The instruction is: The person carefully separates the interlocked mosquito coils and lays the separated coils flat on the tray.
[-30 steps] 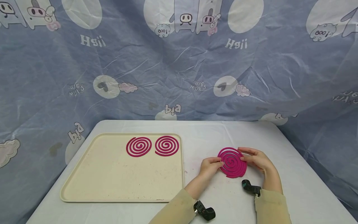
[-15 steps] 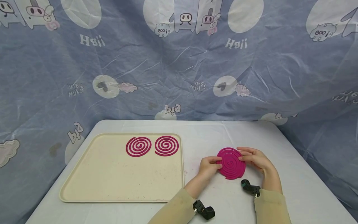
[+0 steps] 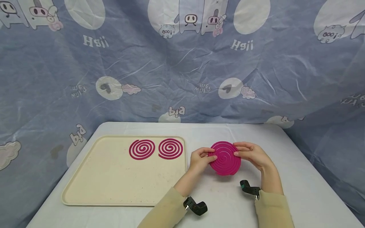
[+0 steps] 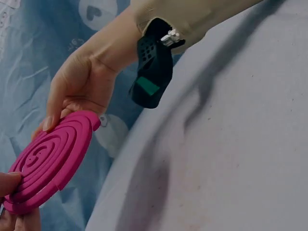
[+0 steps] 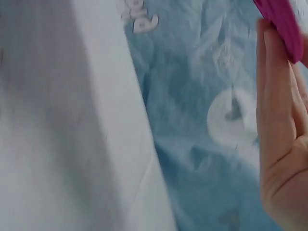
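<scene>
A round magenta mosquito coil [image 3: 224, 163] with closely nested turns is held up over the white table, its face toward the head camera. My left hand [image 3: 199, 161] pinches its left edge between thumb and fingers. At the opposite edge, my right hand [image 3: 255, 156] grips it, thumb on the front. Seen from the left wrist, the coil [image 4: 53, 154] is tilted, with the right hand [image 4: 84, 86] beyond it and left fingertips [image 4: 9, 184] on the near side. Only a sliver of the coil [image 5: 284, 24] shows beside the right hand [image 5: 284, 125] in the right wrist view.
A cream tray [image 3: 114, 180] lies on the left of the table [image 3: 222, 205]. Near its back right corner are two separate, open-wound magenta spirals, a left coil [image 3: 142, 149] and a right coil [image 3: 170, 148]. A printed blue cloth [image 3: 159, 69] hangs behind the table.
The gaps seen between the coil's turns have closed up. Both hands have then raised the coil and brought it leftward, toward the tray. The two coils on the tray stay put.
</scene>
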`<action>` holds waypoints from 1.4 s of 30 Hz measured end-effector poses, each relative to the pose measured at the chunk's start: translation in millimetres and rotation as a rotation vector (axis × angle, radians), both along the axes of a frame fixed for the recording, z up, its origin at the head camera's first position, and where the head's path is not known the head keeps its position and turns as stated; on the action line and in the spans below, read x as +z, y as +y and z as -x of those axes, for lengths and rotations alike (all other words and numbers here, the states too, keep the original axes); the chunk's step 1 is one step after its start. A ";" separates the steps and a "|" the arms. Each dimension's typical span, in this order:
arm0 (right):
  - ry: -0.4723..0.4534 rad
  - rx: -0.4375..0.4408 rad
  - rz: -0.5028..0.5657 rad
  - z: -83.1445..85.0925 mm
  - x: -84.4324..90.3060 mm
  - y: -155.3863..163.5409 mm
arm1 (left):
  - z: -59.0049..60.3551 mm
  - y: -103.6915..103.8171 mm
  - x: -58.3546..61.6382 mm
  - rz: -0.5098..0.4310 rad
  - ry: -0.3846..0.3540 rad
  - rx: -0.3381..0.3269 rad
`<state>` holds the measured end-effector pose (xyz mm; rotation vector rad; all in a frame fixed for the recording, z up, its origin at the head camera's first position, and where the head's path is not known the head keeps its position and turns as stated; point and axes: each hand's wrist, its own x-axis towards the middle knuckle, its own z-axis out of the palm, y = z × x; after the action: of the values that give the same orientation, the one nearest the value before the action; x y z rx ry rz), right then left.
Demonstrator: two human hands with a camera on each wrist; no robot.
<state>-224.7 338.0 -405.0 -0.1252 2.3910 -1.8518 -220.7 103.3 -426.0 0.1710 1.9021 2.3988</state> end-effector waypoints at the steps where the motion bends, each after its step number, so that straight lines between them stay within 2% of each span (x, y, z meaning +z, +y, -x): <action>1: 0.023 0.007 0.008 -0.1 3.8 -7.4 | 0.8 -6.9 4.4 0.003 -0.002 0.003; 4: 0.084 0.035 0.050 -0.5 14.0 -31.4 | 3.4 -28.4 15.7 0.005 -0.010 0.009; 7: 0.131 0.084 0.115 -0.7 22.6 -56.0 | 5.6 -49.3 24.9 -0.009 0.016 0.020; 12: 0.187 0.112 0.157 -0.3 34.7 -91.9 | 5.4 -79.5 35.8 0.000 0.136 0.057; 16: 0.220 0.091 0.171 -0.5 42.3 -114.5 | 0.8 -98.2 41.5 0.045 0.194 0.094; 20: 0.229 0.045 0.158 -4.5 47.7 -133.6 | -10.2 -111.1 54.3 0.125 0.254 0.119; 23: 0.242 0.000 0.136 -8.1 49.6 -144.9 | -17.1 -116.3 64.9 0.185 0.284 0.104; 26: 0.252 -0.027 0.137 -11.5 50.2 -152.7 | -18.4 -118.4 69.4 0.224 0.289 0.076; 29: 0.246 -0.015 0.156 -15.1 51.0 -158.0 | -16.8 -118.5 68.7 0.224 0.301 0.065; 36: 0.252 0.086 0.208 -23.9 53.1 -168.3 | 1.2 -116.6 45.4 0.090 0.315 0.070; 42: 0.287 0.109 0.344 -28.9 51.5 -176.3 | 1.4 -116.3 43.7 0.044 0.330 0.086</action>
<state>-195.8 161.7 -353.5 -0.5755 2.1458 -2.3069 -222.2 -13.0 -382.3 0.5230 2.1334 2.5101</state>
